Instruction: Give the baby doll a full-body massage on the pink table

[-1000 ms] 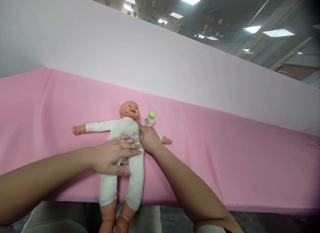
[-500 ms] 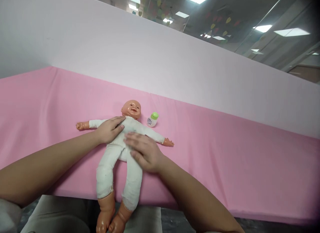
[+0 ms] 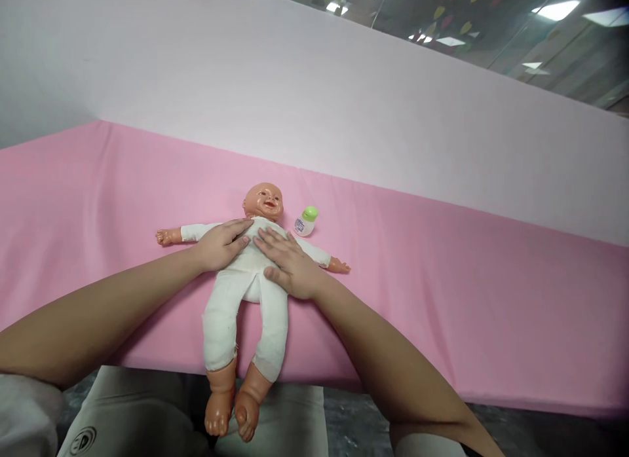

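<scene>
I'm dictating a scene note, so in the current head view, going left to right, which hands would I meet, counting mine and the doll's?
One doll hand → your left hand → your right hand → the other doll hand.

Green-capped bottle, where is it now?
In the head view, the bottle is on the pink cloth, just right of the doll's head, next to its arm on that side.

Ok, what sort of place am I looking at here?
Indoors, possibly a childcare training or demonstration room, though I can't be sure: a baby doll lies on a pink-covered table, and ceiling lights show above the pale wall.
</scene>
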Motion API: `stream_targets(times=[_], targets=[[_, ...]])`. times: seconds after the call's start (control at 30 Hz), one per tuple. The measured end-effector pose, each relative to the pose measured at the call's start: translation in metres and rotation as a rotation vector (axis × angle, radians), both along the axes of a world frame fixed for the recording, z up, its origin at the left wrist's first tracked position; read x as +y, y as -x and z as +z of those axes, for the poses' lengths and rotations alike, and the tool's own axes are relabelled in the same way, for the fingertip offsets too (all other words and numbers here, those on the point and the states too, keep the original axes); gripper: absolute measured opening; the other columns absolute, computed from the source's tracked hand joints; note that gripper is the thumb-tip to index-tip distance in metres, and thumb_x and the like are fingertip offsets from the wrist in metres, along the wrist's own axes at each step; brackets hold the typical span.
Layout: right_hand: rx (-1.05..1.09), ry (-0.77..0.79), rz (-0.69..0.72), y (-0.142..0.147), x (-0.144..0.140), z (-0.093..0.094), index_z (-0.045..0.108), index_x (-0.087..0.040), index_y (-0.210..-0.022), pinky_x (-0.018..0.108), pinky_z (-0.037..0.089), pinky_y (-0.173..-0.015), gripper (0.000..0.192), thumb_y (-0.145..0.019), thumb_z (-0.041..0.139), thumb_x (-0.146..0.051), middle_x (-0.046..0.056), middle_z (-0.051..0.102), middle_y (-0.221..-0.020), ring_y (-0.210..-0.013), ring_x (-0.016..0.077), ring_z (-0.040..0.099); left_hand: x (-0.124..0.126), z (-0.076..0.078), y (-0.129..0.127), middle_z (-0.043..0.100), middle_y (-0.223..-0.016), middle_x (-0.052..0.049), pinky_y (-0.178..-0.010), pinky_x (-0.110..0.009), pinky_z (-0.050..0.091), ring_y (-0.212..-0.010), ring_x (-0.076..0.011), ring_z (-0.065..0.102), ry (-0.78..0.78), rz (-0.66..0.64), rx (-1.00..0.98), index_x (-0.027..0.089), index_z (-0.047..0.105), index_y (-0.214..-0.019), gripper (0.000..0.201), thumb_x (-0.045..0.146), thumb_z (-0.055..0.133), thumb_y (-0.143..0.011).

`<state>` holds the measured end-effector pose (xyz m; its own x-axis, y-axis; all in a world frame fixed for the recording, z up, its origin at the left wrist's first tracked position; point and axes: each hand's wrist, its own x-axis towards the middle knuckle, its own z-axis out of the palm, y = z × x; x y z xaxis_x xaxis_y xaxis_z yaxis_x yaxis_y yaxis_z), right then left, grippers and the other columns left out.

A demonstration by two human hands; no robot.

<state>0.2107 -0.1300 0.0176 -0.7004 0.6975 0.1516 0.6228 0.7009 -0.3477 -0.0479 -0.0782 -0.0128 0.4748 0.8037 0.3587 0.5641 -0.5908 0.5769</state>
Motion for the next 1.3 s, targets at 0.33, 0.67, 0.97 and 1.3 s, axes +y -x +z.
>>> stream_targets(times=[0.33, 0.67, 0.97, 1.3], targets=[[-0.029, -0.04, -0.457, -0.007, 0.003, -0.004, 0.044, -0.019, -0.162, 0.049, 0.041, -0.122, 0.055, -0.109, 0.039, -0.029, 0.012, 0.052, -0.162, -0.148, 0.0306, 0.052, -0.069, 0.046, -0.01, 0.07, -0.143, -0.007, -0.123, -0.048, 0.045, -0.138, -0.0293, 0.062, -0.037, -0.527, -0.082, 0.028, 0.069, -0.143, 0.044, 0.041, 0.051, -0.105], [-0.127, -0.054, -0.443, -0.009, 0.008, -0.01, 0.044, -0.007, -0.16, 0.046, 0.036, -0.126, 0.063, -0.097, 0.042, -0.01, 0.018, 0.055, -0.158, -0.148, 0.0307, 0.052, -0.038, 0.031, -0.009, 0.034, -0.172, -0.006, -0.134, -0.061, 0.011, -0.162, -0.0337, 0.028, -0.075, -0.436, 0.218, 0.031, 0.048, -0.162, 0.062, 0.056, 0.051, -0.105], [0.221, -0.161, -0.123, -0.006, -0.013, -0.004, 0.062, -0.016, -0.147, 0.047, 0.038, -0.128, 0.049, -0.102, 0.045, -0.02, 0.013, 0.057, -0.158, -0.151, 0.0248, 0.049, -0.004, 0.007, -0.001, 0.045, -0.167, -0.012, -0.131, -0.049, 0.031, -0.156, -0.03, 0.041, -0.049, -0.021, 0.043, 0.015, 0.049, -0.16, 0.07, 0.06, 0.041, -0.107], [0.131, -0.069, 0.334, 0.023, -0.043, 0.004, 0.058, -0.026, -0.151, 0.052, 0.012, -0.135, 0.053, -0.106, 0.054, -0.053, 0.006, 0.056, -0.16, -0.159, 0.0255, 0.036, -0.005, 0.007, -0.003, 0.048, -0.165, -0.012, -0.132, -0.046, 0.029, -0.155, -0.0265, 0.043, -0.009, -0.017, 0.014, 0.011, 0.051, -0.158, 0.069, 0.057, 0.035, -0.109]])
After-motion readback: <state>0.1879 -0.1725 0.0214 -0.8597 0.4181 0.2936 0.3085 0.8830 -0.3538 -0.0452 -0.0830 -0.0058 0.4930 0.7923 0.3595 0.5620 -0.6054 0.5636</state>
